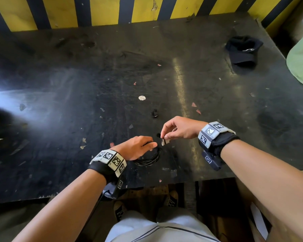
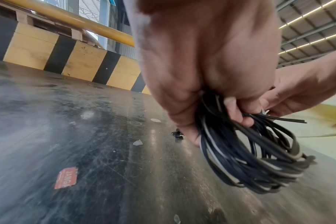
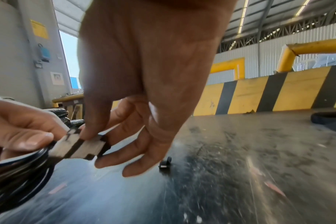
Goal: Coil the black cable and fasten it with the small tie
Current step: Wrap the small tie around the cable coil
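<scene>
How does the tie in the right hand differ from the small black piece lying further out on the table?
The tie is pinched in the right hand at the coiled black cable that the left hand grips; the small black piece lies loose on the table, untouched. The tie shows a pale face with dark marks; the piece looks black all over. The tie is held flat; the piece sits curled. Both are small.

Right hand (image 3: pixel 144 75) fingers (image 3: pixel 92 130) pinch the tie (image 3: pixel 77 147) beside the coiled cable (image 3: pixel 19 171).
</scene>
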A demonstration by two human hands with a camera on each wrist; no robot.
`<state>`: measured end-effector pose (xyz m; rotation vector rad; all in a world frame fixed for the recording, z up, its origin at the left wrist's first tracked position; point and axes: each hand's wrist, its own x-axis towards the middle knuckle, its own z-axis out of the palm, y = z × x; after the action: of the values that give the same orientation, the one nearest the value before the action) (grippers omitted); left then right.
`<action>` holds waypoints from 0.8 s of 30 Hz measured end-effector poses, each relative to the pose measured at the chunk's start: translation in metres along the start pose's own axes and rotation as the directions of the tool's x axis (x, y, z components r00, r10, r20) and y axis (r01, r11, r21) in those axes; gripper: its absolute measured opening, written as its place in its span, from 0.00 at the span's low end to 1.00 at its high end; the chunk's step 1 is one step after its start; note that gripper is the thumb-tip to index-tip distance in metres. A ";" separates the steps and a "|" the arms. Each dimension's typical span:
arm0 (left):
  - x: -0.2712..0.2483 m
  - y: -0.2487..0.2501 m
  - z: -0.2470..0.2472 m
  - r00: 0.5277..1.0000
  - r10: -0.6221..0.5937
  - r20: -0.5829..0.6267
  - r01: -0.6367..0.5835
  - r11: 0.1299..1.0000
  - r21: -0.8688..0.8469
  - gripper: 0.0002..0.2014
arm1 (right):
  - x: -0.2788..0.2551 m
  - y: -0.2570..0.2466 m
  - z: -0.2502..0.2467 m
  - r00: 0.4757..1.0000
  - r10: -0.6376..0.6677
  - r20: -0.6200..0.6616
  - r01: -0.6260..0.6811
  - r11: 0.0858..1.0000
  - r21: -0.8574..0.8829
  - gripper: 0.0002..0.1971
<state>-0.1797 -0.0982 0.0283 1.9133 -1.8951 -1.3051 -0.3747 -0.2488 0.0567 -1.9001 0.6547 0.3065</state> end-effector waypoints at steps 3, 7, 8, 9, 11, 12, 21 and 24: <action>-0.004 0.004 0.000 0.999 0.034 -0.014 -0.034 0.999 0.001 0.16 | 0.001 -0.008 -0.005 0.997 0.012 0.074 -0.008 0.999 -0.052 0.05; -0.009 0.010 0.002 0.999 0.046 -0.016 -0.046 0.999 0.005 0.17 | 0.001 -0.016 -0.006 0.989 0.039 0.145 -0.027 0.996 -0.088 0.05; -0.010 0.011 0.002 0.999 0.043 -0.015 -0.043 0.999 0.007 0.17 | 0.002 -0.016 -0.005 0.987 0.039 0.156 -0.027 0.997 -0.078 0.05; -0.011 0.012 0.002 0.999 0.039 -0.013 -0.039 0.999 0.008 0.17 | 0.003 -0.017 -0.004 0.986 0.039 0.161 -0.028 0.997 -0.068 0.05; -0.012 0.014 0.003 0.999 0.033 -0.011 -0.033 0.999 0.007 0.17 | 0.003 -0.019 -0.002 0.986 0.033 0.161 -0.026 0.999 -0.046 0.05; -0.013 0.015 0.003 0.999 0.031 -0.013 -0.031 0.999 0.008 0.17 | 0.003 -0.019 -0.001 0.986 0.031 0.162 -0.026 0.999 -0.036 0.05; -0.018 0.019 0.006 0.999 0.037 -0.037 -0.036 0.999 0.018 0.16 | 0.000 -0.028 0.003 0.966 0.073 0.249 -0.071 0.997 -0.020 0.06; -0.018 0.019 0.007 0.998 0.041 -0.053 -0.041 0.999 0.005 0.14 | 0.001 -0.029 0.009 0.973 0.042 0.229 -0.051 0.998 0.034 0.06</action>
<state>-0.1953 -0.0832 0.0444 1.8812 -1.9026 -1.2273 -0.3567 -0.2322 0.0744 -1.7810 0.5467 0.5297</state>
